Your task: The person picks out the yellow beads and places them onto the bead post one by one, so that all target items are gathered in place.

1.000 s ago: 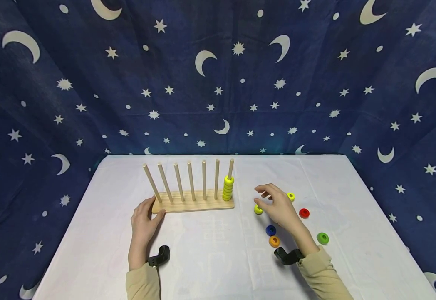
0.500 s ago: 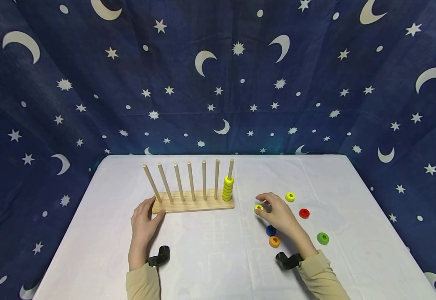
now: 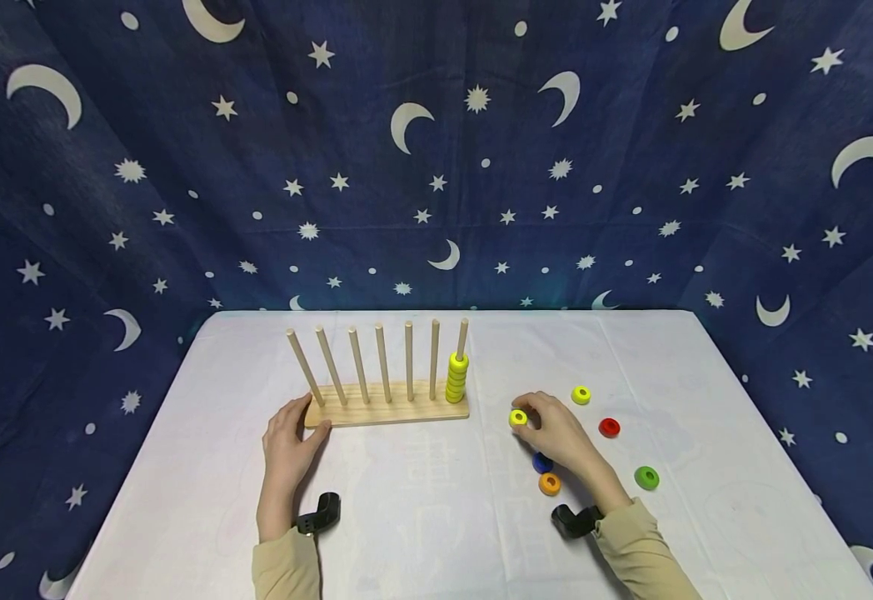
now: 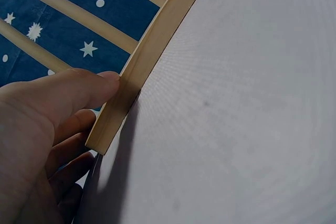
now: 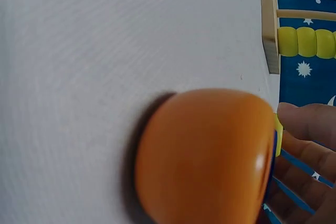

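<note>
A wooden peg stand (image 3: 387, 410) with several upright pegs stands on the left half of the table. Its rightmost peg carries a stack of yellow beads (image 3: 456, 379). My left hand (image 3: 288, 437) holds the stand's left end, thumb (image 4: 100, 85) on the front edge and fingers behind. Right of the stand, my right hand (image 3: 556, 429) pinches a loose yellow bead (image 3: 517, 418) at table level between thumb and fingers. In the right wrist view, a large orange bead (image 5: 205, 156) hides most of that yellow bead.
Near the right hand lie a blue bead (image 3: 542, 462), an orange bead (image 3: 550, 484), a red bead (image 3: 610, 427), a green bead (image 3: 646, 477) and another yellow bead (image 3: 581, 395). A star-patterned cloth (image 3: 436, 150) hangs behind the white table (image 3: 421, 517).
My right hand has come down and its thumb and fingers have closed around the near yellow bead. The left hand and the stand have stayed still.
</note>
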### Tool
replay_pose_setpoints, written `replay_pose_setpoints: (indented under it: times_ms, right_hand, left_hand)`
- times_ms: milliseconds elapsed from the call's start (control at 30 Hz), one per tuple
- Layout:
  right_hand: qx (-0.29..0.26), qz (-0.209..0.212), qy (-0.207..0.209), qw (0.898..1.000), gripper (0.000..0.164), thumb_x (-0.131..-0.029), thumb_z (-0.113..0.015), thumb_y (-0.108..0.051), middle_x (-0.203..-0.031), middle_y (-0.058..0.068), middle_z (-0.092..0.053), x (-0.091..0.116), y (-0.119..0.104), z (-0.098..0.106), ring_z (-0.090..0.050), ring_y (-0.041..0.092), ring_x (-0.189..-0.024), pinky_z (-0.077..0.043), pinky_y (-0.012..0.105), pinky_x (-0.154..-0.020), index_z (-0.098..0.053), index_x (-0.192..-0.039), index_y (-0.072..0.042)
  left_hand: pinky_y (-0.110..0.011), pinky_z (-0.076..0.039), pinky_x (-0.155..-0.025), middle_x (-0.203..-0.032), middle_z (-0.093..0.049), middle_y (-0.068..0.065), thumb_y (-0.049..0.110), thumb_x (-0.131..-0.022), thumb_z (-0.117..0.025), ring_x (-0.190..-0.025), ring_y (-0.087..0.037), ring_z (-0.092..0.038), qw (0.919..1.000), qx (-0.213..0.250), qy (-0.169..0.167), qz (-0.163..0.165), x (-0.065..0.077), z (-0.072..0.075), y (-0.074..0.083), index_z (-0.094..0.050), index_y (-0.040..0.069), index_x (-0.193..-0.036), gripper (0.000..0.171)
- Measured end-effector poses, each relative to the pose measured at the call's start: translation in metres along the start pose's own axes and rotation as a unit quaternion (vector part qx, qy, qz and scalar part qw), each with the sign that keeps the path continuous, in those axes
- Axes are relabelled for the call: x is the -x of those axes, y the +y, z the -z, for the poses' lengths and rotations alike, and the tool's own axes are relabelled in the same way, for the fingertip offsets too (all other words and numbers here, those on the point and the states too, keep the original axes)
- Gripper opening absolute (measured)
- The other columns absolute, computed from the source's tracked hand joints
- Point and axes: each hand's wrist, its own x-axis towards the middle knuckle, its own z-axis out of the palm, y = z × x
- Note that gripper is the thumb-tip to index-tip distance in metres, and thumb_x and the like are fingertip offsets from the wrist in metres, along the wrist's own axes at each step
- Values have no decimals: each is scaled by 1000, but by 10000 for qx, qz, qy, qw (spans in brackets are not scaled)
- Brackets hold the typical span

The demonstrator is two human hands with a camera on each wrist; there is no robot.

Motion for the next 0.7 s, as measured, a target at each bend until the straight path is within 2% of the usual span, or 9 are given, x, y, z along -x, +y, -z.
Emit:
replay_pose_setpoints:
  times_ms: [167,700]
  right_hand:
    - [104,5,33,9999,35,-81,-76,-21,-103,1,-65,-1,0,-1,-56,16,-91,-50,37,-83,-65,-113,-13]
    - [322,102,35,9994,27,-82,-75,-19,-97,-1,-62,-2,2,-2,-54,17,-94,-49,39,-85,-66,-106,-15]
  left_hand:
    - [-58,-14,-116,-143,-45,-22,20,-87,-69,-137,-40,-31,10000,10,-17,29,0,0,0,-46,2,-140,60]
    - [-57,-11,-118,-145,-43,-21,25,-89,-66,-139,-39,-29,9998,-27,-158,77,-2,1,1,-44,3,-141,62]
